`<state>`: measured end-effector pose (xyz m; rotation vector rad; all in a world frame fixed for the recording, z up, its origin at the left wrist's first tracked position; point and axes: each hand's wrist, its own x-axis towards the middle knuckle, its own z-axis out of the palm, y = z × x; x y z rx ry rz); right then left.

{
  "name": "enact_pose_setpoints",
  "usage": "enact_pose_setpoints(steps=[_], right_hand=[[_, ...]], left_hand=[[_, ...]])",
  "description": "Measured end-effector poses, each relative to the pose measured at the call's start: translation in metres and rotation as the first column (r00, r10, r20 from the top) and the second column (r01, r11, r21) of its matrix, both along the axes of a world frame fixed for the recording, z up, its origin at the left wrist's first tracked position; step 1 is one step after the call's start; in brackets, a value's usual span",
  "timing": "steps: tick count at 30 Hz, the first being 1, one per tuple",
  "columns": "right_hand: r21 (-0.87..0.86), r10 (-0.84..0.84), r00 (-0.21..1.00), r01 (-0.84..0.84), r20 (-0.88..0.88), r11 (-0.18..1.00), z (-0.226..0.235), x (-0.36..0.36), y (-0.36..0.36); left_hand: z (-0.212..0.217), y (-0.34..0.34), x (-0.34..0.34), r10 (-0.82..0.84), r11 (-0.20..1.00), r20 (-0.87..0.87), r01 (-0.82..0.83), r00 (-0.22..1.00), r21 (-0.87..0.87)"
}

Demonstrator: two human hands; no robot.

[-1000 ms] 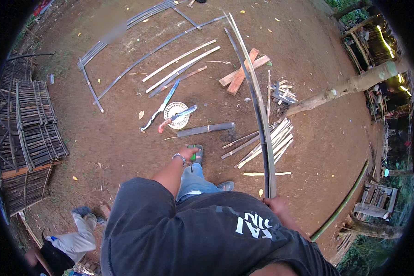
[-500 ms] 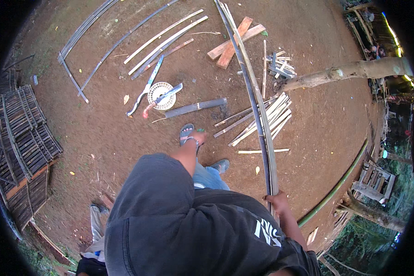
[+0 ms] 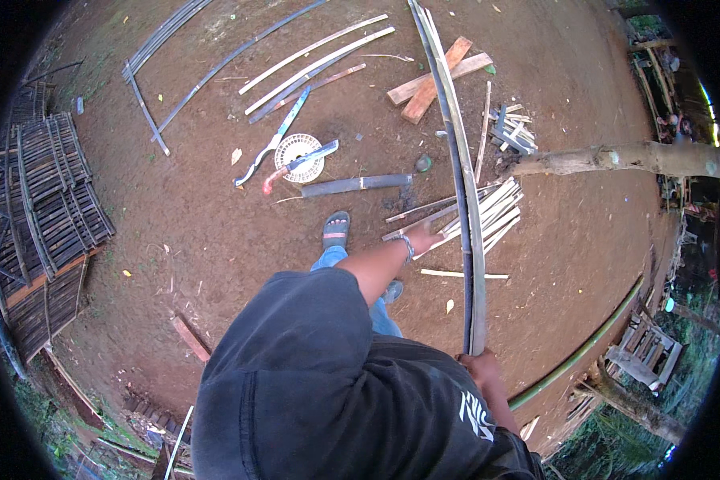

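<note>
My right hand [image 3: 480,370] is closed around the near end of long split bamboo strips [image 3: 474,264], which stretch away from me across the ground and out at the top. My left hand [image 3: 424,238] reaches out with its fingers stretched, just left of those strips and over a pile of short pale bamboo slats [image 3: 500,210]. Whether it touches the slats I cannot tell. Left of the pile lies a dark bamboo section [image 3: 344,186]. Beyond it, a red-handled machete [image 3: 312,160] rests across a round cream plastic basket [image 3: 299,142], and a second long blade [image 3: 286,126] lies alongside.
Two crossed reddish boards [image 3: 436,80] lie farther off, near a small stack of short pieces [image 3: 514,132]. A tree trunk [image 3: 616,158] juts in from the right. Long slats [image 3: 320,68] lie at the far left; a slatted bamboo structure [image 3: 52,200] stands left. A green pole [image 3: 580,352] lies right.
My left hand has swung right and forward, from beside my foot to the slat pile. My right hand still grips the long strips. Another person's leg at lower left is gone from view.
</note>
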<state>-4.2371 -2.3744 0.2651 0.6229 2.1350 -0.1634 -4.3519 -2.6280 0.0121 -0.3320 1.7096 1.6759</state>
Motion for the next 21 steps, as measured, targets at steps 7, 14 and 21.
enact_pose_setpoints(steps=[7, 14, 21], right_hand=[[-0.015, 0.020, 1.000, -0.020, -0.009, 1.000, -0.013, 0.008, -0.009], [0.010, -0.056, 0.991, 0.057, -0.118, 0.998, -0.022, 0.041, -0.016], [0.027, -0.098, 0.973, 0.107, -0.209, 0.994, -0.017, 0.045, -0.060]], left_hand=[[0.007, 0.069, 0.028, 0.044, 0.972, 0.085, -0.062, 0.995, 0.227], [0.049, 0.057, 0.003, 0.326, 0.823, 0.462, -0.488, 0.825, 0.291], [0.014, 0.090, -0.007, 0.582, 0.807, 0.264, -0.587, 0.770, -0.068]])
